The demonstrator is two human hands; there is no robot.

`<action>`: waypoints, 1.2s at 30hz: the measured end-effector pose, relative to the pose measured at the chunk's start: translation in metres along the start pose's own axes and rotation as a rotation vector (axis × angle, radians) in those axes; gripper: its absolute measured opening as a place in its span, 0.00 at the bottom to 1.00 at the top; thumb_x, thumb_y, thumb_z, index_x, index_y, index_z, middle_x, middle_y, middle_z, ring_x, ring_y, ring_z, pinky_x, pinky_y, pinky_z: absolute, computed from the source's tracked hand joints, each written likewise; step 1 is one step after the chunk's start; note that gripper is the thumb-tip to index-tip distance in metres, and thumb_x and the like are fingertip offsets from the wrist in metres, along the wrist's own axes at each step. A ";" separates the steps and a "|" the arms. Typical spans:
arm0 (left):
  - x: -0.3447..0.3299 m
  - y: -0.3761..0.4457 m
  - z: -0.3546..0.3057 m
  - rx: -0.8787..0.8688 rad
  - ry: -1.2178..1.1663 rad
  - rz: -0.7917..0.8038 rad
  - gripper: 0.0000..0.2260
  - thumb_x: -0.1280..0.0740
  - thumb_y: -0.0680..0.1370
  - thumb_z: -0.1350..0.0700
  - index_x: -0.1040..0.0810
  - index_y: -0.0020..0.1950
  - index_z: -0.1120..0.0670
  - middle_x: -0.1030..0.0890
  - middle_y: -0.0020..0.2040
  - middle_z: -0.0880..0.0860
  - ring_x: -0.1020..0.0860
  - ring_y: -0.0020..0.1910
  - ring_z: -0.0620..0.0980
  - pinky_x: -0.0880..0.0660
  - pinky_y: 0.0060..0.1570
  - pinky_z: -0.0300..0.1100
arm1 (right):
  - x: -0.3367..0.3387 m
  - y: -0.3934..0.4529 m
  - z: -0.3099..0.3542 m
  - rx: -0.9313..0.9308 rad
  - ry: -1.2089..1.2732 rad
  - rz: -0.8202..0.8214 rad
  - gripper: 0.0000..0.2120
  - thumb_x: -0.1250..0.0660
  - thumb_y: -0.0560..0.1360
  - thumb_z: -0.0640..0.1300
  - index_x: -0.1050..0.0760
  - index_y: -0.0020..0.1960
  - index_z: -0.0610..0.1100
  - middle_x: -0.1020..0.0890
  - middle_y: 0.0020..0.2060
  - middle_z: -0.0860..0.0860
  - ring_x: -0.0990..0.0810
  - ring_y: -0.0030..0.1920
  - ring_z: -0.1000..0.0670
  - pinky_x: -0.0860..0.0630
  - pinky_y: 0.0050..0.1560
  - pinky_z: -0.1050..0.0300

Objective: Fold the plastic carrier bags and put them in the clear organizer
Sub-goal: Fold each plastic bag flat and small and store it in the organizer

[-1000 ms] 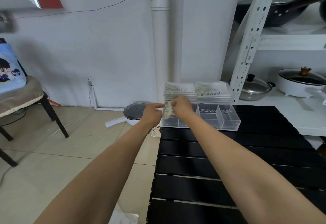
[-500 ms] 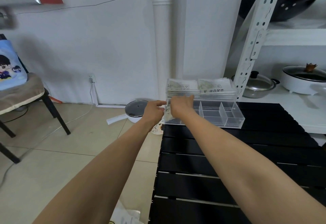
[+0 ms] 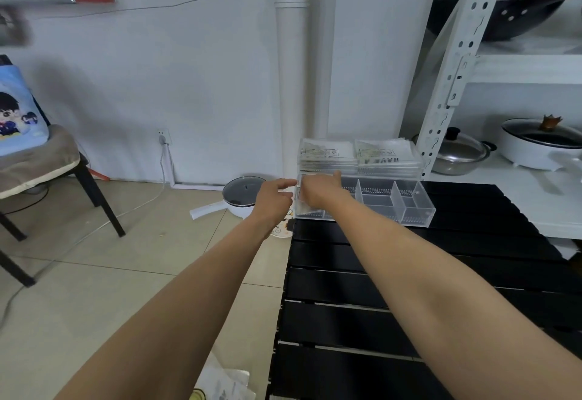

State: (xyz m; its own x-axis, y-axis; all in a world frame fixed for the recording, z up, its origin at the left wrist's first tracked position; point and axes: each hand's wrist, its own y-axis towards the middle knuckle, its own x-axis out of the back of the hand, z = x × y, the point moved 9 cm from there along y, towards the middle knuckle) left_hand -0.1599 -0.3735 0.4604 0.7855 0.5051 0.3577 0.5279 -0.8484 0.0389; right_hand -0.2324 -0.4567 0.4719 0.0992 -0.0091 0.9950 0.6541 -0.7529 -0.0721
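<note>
Black slatted table (image 3: 409, 273) holds the clear organizer (image 3: 378, 198) at its far edge, where the right hand (image 3: 318, 191) has now pushed a folded bag, mostly hidden, into the leftmost compartment, while the left hand (image 3: 272, 199) has let go, fingers loose.

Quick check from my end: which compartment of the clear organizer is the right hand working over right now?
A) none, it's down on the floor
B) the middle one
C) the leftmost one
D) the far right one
C: the right hand sits over the left end of the clear organizer, while the middle and right compartments lie uncovered beside it.
</note>
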 end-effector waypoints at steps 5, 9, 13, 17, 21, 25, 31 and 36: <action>0.012 -0.020 0.003 0.026 -0.041 -0.017 0.20 0.41 0.76 0.68 0.23 0.64 0.53 0.24 0.62 0.53 0.26 0.37 0.43 0.27 0.40 0.35 | 0.019 -0.021 0.012 -0.039 -0.016 -0.190 0.09 0.40 0.76 0.37 0.25 0.51 0.46 0.19 0.50 0.49 0.23 0.56 0.45 0.38 0.64 0.43; 0.030 -0.045 0.006 0.031 -0.064 -0.045 0.19 0.39 0.75 0.68 0.23 0.63 0.55 0.23 0.62 0.52 0.24 0.55 0.47 0.26 0.60 0.45 | 0.027 -0.045 0.030 -0.016 0.025 -0.279 0.12 0.39 0.76 0.38 0.23 0.57 0.47 0.22 0.54 0.48 0.25 0.58 0.45 0.35 0.62 0.47; 0.059 -0.083 0.016 0.062 -0.096 -0.115 0.17 0.39 0.76 0.67 0.23 0.63 0.56 0.22 0.59 0.51 0.25 0.57 0.47 0.29 0.52 0.36 | 0.030 -0.075 0.065 0.083 0.124 -0.327 0.15 0.39 0.76 0.36 0.22 0.59 0.46 0.24 0.56 0.47 0.27 0.59 0.45 0.35 0.62 0.49; 0.092 -0.119 0.044 0.132 -0.149 -0.192 0.14 0.40 0.77 0.65 0.22 0.60 0.58 0.20 0.52 0.52 0.22 0.51 0.49 0.31 0.42 0.31 | 0.020 -0.105 0.120 0.211 0.257 -0.314 0.15 0.41 0.77 0.35 0.21 0.59 0.44 0.23 0.56 0.46 0.25 0.57 0.44 0.31 0.54 0.53; 0.130 -0.152 0.084 0.199 -0.107 -0.227 0.14 0.40 0.77 0.66 0.22 0.60 0.60 0.20 0.47 0.53 0.22 0.45 0.49 0.31 0.38 0.33 | 0.002 -0.124 0.177 0.310 0.264 -0.237 0.16 0.42 0.78 0.36 0.23 0.62 0.44 0.23 0.57 0.45 0.23 0.56 0.42 0.27 0.49 0.52; 0.168 -0.185 0.139 0.327 -0.041 -0.227 0.14 0.39 0.77 0.65 0.23 0.61 0.60 0.21 0.49 0.56 0.24 0.41 0.48 0.33 0.34 0.34 | -0.040 -0.129 0.234 0.391 0.212 -0.087 0.15 0.41 0.77 0.38 0.24 0.62 0.43 0.21 0.58 0.45 0.23 0.59 0.42 0.27 0.52 0.52; 0.207 -0.228 0.241 0.598 -0.015 -0.207 0.12 0.37 0.78 0.63 0.26 0.61 0.58 0.22 0.53 0.57 0.23 0.47 0.50 0.30 0.42 0.41 | -0.118 -0.138 0.310 0.422 0.135 0.253 0.14 0.42 0.77 0.34 0.26 0.60 0.40 0.22 0.55 0.42 0.22 0.54 0.41 0.26 0.46 0.55; 0.222 -0.252 0.325 0.745 0.022 -0.216 0.07 0.39 0.78 0.63 0.27 0.54 0.56 0.23 0.52 0.58 0.23 0.50 0.55 0.28 0.47 0.46 | -0.194 -0.145 0.354 0.444 0.034 0.477 0.05 0.43 0.77 0.31 0.35 0.43 0.38 0.30 0.40 0.46 0.27 0.44 0.45 0.31 0.33 0.56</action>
State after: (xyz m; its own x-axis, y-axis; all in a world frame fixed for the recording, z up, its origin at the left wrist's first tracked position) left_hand -0.0132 0.0042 0.2269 0.6383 0.6369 0.4325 0.7524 -0.3973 -0.5254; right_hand -0.0810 -0.1126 0.2647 0.4363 -0.3017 0.8477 0.7925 -0.3173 -0.5208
